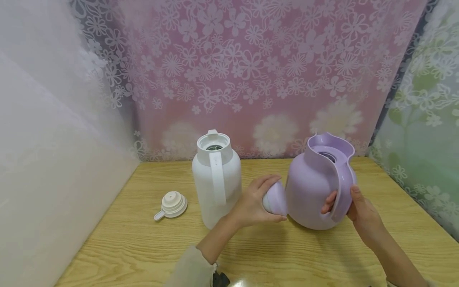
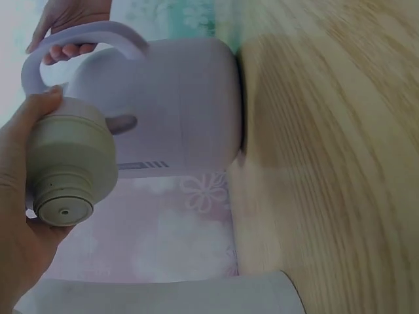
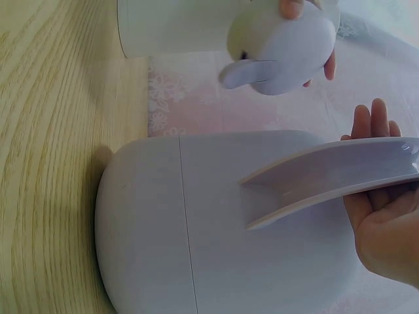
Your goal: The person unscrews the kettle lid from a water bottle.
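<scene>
My left hand (image 1: 256, 201) grips a lilac stopper lid (image 1: 277, 199) beside the lilac jug (image 1: 310, 191), left of its body. In the left wrist view the lid's pale stepped plug (image 2: 64, 208) faces the camera, and its small lever (image 3: 249, 73) shows in the right wrist view. My right hand (image 1: 365, 217) holds the jug's curved handle (image 1: 345, 191), fingers passed through the loop and thumb on the outer side. The jug stands on the table with its mouth (image 1: 327, 155) uncovered. Left of my left hand stands a white thermos jug (image 1: 229, 171), its mouth open too.
A white stopper lid (image 1: 173, 204) with a tab lies on the wooden table (image 1: 143, 251), left of the white jug. Flowered pink sheeting (image 1: 229, 79) hangs behind the table, with pale sheeting along both sides.
</scene>
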The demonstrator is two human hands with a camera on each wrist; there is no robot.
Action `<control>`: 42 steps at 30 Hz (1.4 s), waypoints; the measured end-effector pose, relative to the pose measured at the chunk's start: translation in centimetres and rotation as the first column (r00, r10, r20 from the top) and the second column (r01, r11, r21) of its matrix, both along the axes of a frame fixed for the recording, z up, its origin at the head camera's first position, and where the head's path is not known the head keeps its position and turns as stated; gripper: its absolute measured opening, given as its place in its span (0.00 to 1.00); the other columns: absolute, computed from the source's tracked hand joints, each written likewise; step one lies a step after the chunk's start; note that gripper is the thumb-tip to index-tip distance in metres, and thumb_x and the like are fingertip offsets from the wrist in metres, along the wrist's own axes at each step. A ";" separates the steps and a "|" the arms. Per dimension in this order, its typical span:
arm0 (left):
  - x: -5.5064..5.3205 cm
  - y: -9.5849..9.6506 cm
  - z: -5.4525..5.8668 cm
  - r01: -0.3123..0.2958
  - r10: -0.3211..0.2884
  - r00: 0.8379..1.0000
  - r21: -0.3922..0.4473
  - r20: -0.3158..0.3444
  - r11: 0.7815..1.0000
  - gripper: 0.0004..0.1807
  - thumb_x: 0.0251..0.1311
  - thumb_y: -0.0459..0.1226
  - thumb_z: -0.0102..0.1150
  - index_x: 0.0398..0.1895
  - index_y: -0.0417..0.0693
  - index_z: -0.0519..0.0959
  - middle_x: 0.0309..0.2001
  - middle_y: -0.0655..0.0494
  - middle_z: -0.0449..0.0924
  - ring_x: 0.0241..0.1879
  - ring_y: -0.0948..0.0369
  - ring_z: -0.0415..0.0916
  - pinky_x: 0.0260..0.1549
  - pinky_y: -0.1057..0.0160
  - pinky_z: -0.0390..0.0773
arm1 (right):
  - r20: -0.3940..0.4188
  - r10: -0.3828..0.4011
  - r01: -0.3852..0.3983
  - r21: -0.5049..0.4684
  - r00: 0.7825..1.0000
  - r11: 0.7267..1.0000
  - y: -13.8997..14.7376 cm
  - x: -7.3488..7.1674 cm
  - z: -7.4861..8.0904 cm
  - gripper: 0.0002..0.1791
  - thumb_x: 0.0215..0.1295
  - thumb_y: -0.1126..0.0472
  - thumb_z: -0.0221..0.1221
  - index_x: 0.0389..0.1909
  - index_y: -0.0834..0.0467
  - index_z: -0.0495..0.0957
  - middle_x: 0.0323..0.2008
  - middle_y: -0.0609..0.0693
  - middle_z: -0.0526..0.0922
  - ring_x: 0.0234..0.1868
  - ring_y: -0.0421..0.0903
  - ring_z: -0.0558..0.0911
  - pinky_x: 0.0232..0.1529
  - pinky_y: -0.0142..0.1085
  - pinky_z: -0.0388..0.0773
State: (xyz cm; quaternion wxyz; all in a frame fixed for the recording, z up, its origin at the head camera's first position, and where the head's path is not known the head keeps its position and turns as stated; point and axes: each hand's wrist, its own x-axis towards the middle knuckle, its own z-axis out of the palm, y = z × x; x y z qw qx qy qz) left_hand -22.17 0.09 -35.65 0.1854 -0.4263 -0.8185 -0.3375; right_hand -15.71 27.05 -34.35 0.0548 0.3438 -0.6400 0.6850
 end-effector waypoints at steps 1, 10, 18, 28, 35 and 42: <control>-0.1 0.0 -0.1 -0.003 0.002 0.999 -0.048 -0.033 0.999 0.50 0.34 0.51 0.75 0.65 0.53 0.63 0.62 0.58 0.61 0.57 0.60 0.62 0.43 0.66 0.73 | -0.002 0.003 -0.003 -0.002 1.000 1.000 0.0 0.0 0.0 0.32 0.74 0.60 0.16 0.42 0.66 0.72 0.32 0.56 0.81 0.37 0.46 0.80 0.43 0.32 0.72; -0.4 0.4 -0.2 -0.059 -0.033 0.966 -0.341 -0.258 0.938 0.48 0.37 0.56 0.70 0.62 0.46 0.63 0.60 0.53 0.63 0.56 0.56 0.62 0.52 0.65 0.66 | 0.003 -0.021 0.021 0.024 1.000 1.000 0.0 0.1 0.1 0.31 0.74 0.60 0.16 0.41 0.65 0.72 0.32 0.55 0.80 0.37 0.46 0.79 0.43 0.32 0.72; -0.5 0.9 -0.9 -0.092 -0.046 0.949 -0.414 -0.311 0.906 0.49 0.34 0.56 0.71 0.58 0.44 0.59 0.57 0.52 0.64 0.53 0.52 0.66 0.51 0.64 0.68 | 0.013 -0.028 0.028 0.026 1.000 0.999 -0.1 0.2 0.2 0.31 0.75 0.59 0.17 0.41 0.65 0.72 0.32 0.55 0.80 0.36 0.46 0.80 0.43 0.32 0.72; -0.5 1.4 -0.9 -0.103 -0.042 0.964 -0.515 -0.262 0.851 0.41 0.38 0.59 0.68 0.57 0.56 0.68 0.58 0.53 0.62 0.55 0.54 0.63 0.45 0.61 0.72 | 0.029 -0.070 0.068 0.063 0.997 0.996 -0.1 0.2 0.3 0.30 0.75 0.57 0.18 0.40 0.62 0.72 0.31 0.53 0.80 0.36 0.45 0.80 0.43 0.31 0.72; -0.4 2.1 -1.3 -0.114 -0.014 0.983 -0.663 -0.185 0.740 0.37 0.43 0.58 0.65 0.60 0.64 0.68 0.61 0.56 0.59 0.57 0.56 0.58 0.46 0.57 0.69 | 0.026 -0.062 0.061 0.059 0.998 0.996 0.0 0.1 0.1 0.31 0.75 0.57 0.17 0.40 0.62 0.72 0.31 0.53 0.81 0.36 0.45 0.80 0.42 0.32 0.72; 0.0 2.8 -2.0 -0.173 -0.012 0.973 -0.756 -0.232 0.631 0.35 0.45 0.60 0.62 0.59 0.66 0.68 0.58 0.57 0.62 0.55 0.56 0.61 0.47 0.56 0.69 | 0.014 -0.049 0.048 0.037 0.999 0.998 0.0 0.1 0.1 0.31 0.75 0.58 0.17 0.40 0.64 0.72 0.31 0.55 0.81 0.36 0.46 0.80 0.43 0.32 0.72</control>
